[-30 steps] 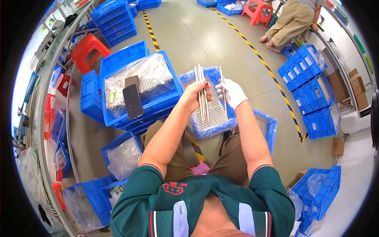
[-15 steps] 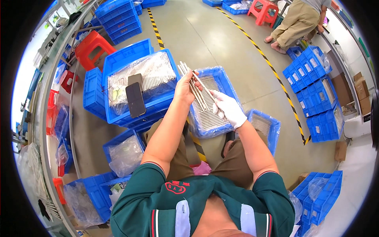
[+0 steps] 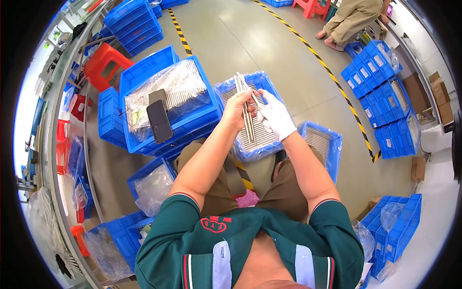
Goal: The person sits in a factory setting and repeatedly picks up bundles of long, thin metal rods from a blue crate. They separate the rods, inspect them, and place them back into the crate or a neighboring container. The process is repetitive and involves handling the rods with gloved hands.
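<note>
My bare left hand point(image 3: 236, 110) is closed round a small bundle of thin silvery metal rods point(image 3: 249, 129), which slant over a plastic-lined blue crate. In a white glove, my right hand point(image 3: 277, 117) meets the left one at the bundle's right side, its fingers pinched on one rod point(image 3: 257, 100). The gloved fingertips are partly hidden. Beneath both hands, the blue crate point(image 3: 274, 86) holds a row of similar rods point(image 3: 266, 140) lying side by side on clear plastic.
Left of my hands, a phone point(image 3: 159, 122) lies on plastic-covered rods in a stacked blue crate point(image 3: 204, 72). Another rod-filled crate point(image 3: 333, 159) stands by my right knee. A red stool point(image 3: 106, 67) is at far left; a person point(image 3: 355, 21) bends over at far right.
Both hands have come closer together. The rod at the right hand, earlier a long slant across to the glove, now sits nearer the bundle. The whole view has shifted slightly.
</note>
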A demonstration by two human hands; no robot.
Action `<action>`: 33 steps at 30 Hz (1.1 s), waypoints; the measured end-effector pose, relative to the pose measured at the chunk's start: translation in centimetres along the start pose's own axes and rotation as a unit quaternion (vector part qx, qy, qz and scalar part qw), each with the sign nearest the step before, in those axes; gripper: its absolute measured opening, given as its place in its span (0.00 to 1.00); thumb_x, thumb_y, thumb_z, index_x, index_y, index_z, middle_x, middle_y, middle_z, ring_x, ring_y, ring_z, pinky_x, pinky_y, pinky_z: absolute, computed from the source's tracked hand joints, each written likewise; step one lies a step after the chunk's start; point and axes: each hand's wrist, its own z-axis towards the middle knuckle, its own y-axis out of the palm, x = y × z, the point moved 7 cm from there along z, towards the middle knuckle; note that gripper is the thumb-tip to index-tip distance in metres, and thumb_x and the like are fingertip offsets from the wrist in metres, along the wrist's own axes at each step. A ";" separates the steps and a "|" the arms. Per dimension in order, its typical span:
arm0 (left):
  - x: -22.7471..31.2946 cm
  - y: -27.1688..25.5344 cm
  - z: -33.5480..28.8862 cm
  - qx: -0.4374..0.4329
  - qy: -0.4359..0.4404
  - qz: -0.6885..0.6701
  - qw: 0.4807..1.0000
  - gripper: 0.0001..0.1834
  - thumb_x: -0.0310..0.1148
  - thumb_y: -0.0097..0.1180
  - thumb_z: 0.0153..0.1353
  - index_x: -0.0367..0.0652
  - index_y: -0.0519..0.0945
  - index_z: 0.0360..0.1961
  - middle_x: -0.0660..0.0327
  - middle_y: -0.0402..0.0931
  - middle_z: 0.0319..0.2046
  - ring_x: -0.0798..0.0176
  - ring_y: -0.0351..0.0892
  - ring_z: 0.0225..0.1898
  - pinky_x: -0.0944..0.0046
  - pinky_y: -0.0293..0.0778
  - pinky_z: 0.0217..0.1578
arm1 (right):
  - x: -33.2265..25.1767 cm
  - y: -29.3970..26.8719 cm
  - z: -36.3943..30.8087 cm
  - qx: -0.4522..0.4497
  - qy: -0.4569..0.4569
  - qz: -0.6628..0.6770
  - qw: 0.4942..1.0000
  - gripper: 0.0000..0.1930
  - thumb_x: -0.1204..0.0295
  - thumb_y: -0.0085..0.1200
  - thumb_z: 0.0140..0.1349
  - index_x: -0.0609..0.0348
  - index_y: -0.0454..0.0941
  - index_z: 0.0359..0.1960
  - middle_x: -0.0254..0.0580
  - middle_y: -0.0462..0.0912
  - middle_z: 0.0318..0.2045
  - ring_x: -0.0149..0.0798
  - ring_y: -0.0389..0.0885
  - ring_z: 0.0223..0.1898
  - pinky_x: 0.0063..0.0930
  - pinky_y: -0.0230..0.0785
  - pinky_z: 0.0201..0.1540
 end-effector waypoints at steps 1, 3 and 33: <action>-0.1 -0.1 0.0 -0.007 -0.006 -0.004 1.000 0.13 0.41 0.51 0.63 0.41 0.75 0.37 0.68 0.64 0.21 0.72 0.64 0.19 0.71 0.61 0.18 | 0.1 -0.1 -0.1 0.000 0.003 0.002 1.000 0.30 0.82 0.45 0.58 0.62 0.55 0.65 0.39 0.74 0.40 0.30 0.74 0.30 0.20 0.66 0.26; -0.5 -0.1 0.0 -0.022 -0.019 -0.014 0.999 0.12 0.41 0.51 0.64 0.42 0.75 0.36 0.68 0.65 0.21 0.73 0.63 0.18 0.72 0.60 0.17 | 0.9 -0.2 0.2 0.010 -0.016 0.032 0.999 0.29 0.79 0.45 0.61 0.60 0.55 0.65 0.35 0.73 0.24 0.24 0.66 0.19 0.16 0.57 0.18; 0.5 0.4 -0.9 -0.008 -0.025 -0.018 1.000 0.09 0.35 0.48 0.61 0.42 0.75 0.30 0.64 0.75 0.27 0.73 0.63 0.17 0.72 0.60 0.15 | 1.7 0.8 0.4 -0.004 -0.047 0.077 0.996 0.22 0.80 0.46 0.60 0.62 0.65 0.58 0.41 0.78 0.36 0.31 0.78 0.27 0.20 0.69 0.26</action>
